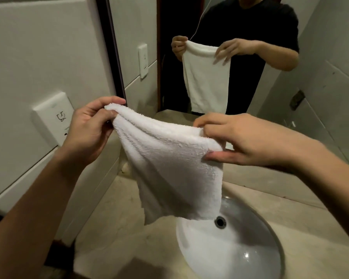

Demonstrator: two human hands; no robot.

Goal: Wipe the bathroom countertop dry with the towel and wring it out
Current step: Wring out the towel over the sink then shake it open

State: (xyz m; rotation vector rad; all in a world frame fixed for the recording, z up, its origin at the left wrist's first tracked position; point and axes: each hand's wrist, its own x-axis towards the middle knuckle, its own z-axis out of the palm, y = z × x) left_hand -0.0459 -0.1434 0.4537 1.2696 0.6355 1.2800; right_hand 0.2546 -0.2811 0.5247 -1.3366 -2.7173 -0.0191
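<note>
So the towel [169,158] hangs mid-frame over the sink [240,248], its top edge running left to right between both hands; left hand [89,133] pinches the upper-left corner, right hand [250,141] pinches the right end. Both look equally near; wringing probably means twisting along that edge.

1. towel [169,158]: white terry cloth, looped fluffy pile, matt.
2. countertop [117,222]: beige, stone-like, mottled, smooth, faint sheen.
3. sink basin [230,258]: white, glazed, glossy, bright highlight.
4. round fitting [220,221]: shiny metal.
5. socket plate [52,119]: white plastic, smooth.
</note>
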